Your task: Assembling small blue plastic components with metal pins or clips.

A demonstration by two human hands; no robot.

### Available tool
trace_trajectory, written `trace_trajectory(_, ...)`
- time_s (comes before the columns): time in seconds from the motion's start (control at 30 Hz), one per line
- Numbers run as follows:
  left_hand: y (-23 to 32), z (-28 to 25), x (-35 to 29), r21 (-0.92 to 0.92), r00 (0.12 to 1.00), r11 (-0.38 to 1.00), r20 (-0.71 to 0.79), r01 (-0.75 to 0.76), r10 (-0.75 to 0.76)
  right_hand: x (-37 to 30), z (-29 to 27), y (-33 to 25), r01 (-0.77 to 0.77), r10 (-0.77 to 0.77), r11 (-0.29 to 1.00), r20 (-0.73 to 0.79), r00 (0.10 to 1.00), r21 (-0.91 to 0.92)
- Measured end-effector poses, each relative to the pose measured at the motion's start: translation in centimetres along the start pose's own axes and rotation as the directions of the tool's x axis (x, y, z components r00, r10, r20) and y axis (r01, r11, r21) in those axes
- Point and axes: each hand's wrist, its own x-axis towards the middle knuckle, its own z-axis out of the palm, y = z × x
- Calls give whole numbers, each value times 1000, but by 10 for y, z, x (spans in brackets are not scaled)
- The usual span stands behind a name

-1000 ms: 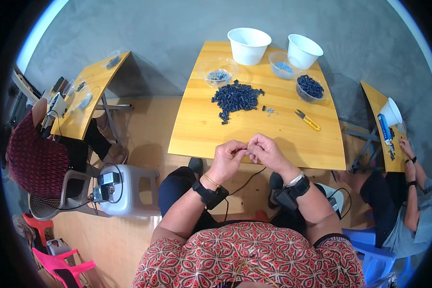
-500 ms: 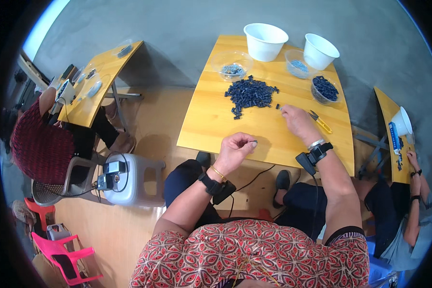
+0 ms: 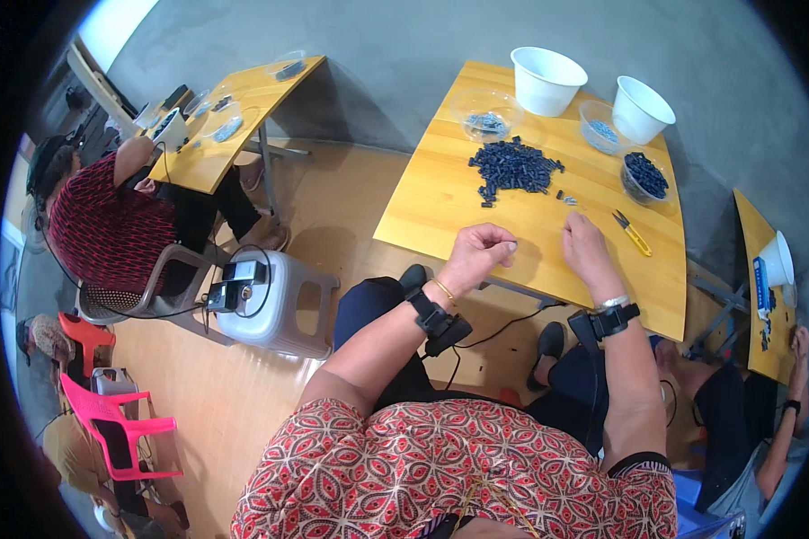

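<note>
My left hand (image 3: 479, 256) is over the near edge of the yellow wooden table, thumb and fingers pinched on a small dark piece that barely shows. To its right, my right hand (image 3: 586, 250) is above the tabletop with its fingers curled in; whether they hold anything is hidden. Just beyond its fingertips lie a few small silvery pieces (image 3: 570, 201) and a small dark piece (image 3: 560, 193). A pile of dark blue, short block-like parts (image 3: 517, 169) lies farther off. Yellow-handled thread snips (image 3: 636, 238) lie right of my right hand.
Along the back stand two white tubs (image 3: 548, 81) (image 3: 643, 110) and clear bowls of small metallic (image 3: 485, 124) and light blue parts (image 3: 600, 135). A clear bowl of dark parts (image 3: 645, 176) is at the right. Other people work at tables on both sides; a grey stool (image 3: 283, 310) stands left.
The view has turned, so the table appears farther right. My right hand has drawn back from the small pieces, which now show more fully. My left hand keeps its pinch.
</note>
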Motion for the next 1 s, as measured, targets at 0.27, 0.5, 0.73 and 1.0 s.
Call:
trace_trajectory(0.27, 14, 15, 22, -218, 1000, 976, 17, 13, -9, -3, 2, -3, -108, 114, 973, -20, 993, 206)
trace_trajectory(0.5, -8, 11, 32, -304, 991, 947, 116, 102, -70, 10, 7, -19, -173, 215, 752, 12, 977, 637)
trace_trajectory(0.73, -10, 1, 35, -581, 974, 787, 191, 209, -118, 17, 10, -29, -310, 271, 315, 228, 935, 897)
trace_trajectory(1.0, -10, 1, 35, -572, 981, 802, 177, 170, -81, 18, 9, -37, -262, 200, 349, 201, 959, 900)
